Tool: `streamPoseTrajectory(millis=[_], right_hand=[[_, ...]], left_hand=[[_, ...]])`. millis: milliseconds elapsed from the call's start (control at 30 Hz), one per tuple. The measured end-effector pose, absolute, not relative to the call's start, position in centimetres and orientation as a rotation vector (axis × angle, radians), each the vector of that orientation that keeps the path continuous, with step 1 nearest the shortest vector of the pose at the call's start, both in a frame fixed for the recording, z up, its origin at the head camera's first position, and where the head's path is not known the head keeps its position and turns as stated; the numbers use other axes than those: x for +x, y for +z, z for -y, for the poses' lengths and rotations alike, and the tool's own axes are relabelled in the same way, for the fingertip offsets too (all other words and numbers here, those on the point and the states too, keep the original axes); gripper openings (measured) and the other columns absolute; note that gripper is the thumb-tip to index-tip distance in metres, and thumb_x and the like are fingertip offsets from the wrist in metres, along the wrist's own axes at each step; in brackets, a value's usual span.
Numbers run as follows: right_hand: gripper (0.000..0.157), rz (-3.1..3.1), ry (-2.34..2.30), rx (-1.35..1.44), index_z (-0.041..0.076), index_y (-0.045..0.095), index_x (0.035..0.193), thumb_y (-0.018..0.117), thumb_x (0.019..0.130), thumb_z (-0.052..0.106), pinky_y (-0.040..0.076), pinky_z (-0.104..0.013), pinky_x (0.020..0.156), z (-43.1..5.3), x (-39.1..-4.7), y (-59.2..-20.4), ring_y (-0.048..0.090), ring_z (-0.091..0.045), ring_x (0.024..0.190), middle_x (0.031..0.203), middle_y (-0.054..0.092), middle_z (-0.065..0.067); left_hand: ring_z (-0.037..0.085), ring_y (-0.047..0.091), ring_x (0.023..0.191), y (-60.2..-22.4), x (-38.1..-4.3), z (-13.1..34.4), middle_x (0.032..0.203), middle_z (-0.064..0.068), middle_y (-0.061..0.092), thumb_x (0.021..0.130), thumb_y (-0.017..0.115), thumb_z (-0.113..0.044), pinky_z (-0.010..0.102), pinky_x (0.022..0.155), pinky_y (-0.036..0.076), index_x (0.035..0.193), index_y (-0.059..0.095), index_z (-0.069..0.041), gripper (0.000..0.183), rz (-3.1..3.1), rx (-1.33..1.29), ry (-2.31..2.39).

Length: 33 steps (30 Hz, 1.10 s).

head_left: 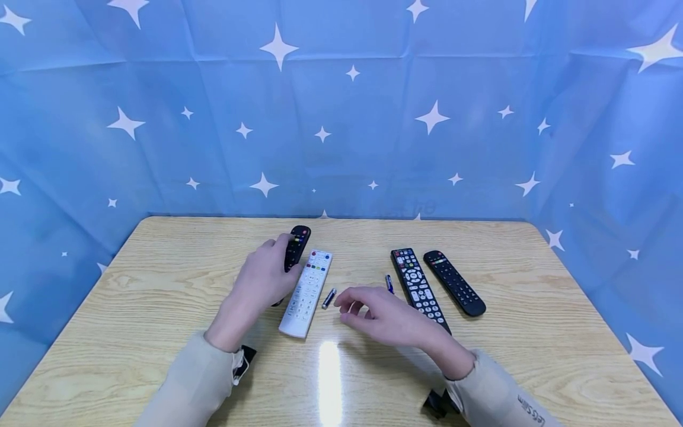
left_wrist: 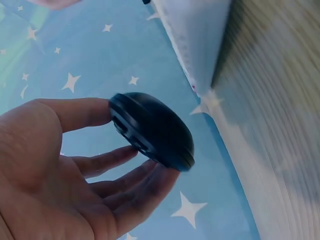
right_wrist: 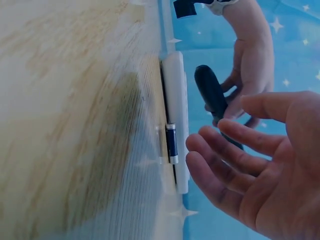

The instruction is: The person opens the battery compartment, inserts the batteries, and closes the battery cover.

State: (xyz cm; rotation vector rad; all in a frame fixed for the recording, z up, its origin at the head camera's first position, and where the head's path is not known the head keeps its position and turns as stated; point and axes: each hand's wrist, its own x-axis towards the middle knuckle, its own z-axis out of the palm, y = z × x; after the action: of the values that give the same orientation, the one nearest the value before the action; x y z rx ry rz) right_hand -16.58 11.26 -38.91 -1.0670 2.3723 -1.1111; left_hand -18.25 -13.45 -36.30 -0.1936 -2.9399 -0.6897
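My left hand (head_left: pixel 263 274) grips a black remote control (head_left: pixel 296 248) by its sides, thumb on one edge and fingers on the other. In the left wrist view that black remote (left_wrist: pixel 152 131) is seen end-on, apart from the table. A white remote control (head_left: pixel 306 293) lies face up just right of the left hand. Beside it on the table is a small battery (head_left: pixel 328 298), dark with a silver end. My right hand (head_left: pixel 381 314) hovers close to that battery, fingers loosely bent with nothing between them; the right wrist view shows a gap between fingertips and battery (right_wrist: pixel 171 144).
To the right lie a black remote with white buttons (head_left: pixel 418 287), partly behind the right forearm, and another black remote (head_left: pixel 455 283). A blue battery (head_left: pixel 389 284) lies beyond the right hand. A blue star-patterned cloth (head_left: pixel 341 148) hangs behind the wooden table (head_left: pixel 533 356).
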Motion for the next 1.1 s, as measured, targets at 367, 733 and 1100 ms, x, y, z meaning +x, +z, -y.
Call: streamPoseTrajectory(millis=[367,733,1100], right_hand=[[0.022,-2.361,-1.111,-1.078,0.012,0.064,0.117,0.056,0.099,0.021,0.052,-0.026,0.072,-11.3,-16.5,-38.8,0.060,-0.009,0.090,0.099,0.065,0.009],[0.021,-2.355,-1.108,-1.093,0.012,0.063,0.117,0.056,0.099,0.020,0.052,-0.026,0.072,-11.3,-16.6,-38.8,0.060,-0.008,0.089,0.097,0.065,0.011],[0.024,-2.354,-1.109,-1.083,0.016,0.060,0.121,0.056,0.099,0.023,0.052,-0.026,0.071,-11.2,-16.5,-38.7,0.061,-0.007,0.089,0.097,0.063,0.012]], left_hand=[[0.023,0.061,0.095,-35.8,-17.5,12.2,0.111,0.012,0.063,0.087,0.070,-0.026,0.038,0.076,0.051,0.137,0.047,-0.010,0.057,2.914,-0.288,-0.994],[0.016,0.063,0.085,-35.7,-17.1,11.5,0.109,0.006,0.063,0.088,0.069,-0.026,0.030,0.067,0.052,0.137,0.045,-0.017,0.055,2.899,-0.317,-1.245],[0.015,0.064,0.087,-35.9,-17.1,10.8,0.106,0.003,0.063,0.086,0.072,-0.018,0.033,0.072,0.053,0.140,0.039,-0.015,0.063,2.843,-0.362,-1.526]])
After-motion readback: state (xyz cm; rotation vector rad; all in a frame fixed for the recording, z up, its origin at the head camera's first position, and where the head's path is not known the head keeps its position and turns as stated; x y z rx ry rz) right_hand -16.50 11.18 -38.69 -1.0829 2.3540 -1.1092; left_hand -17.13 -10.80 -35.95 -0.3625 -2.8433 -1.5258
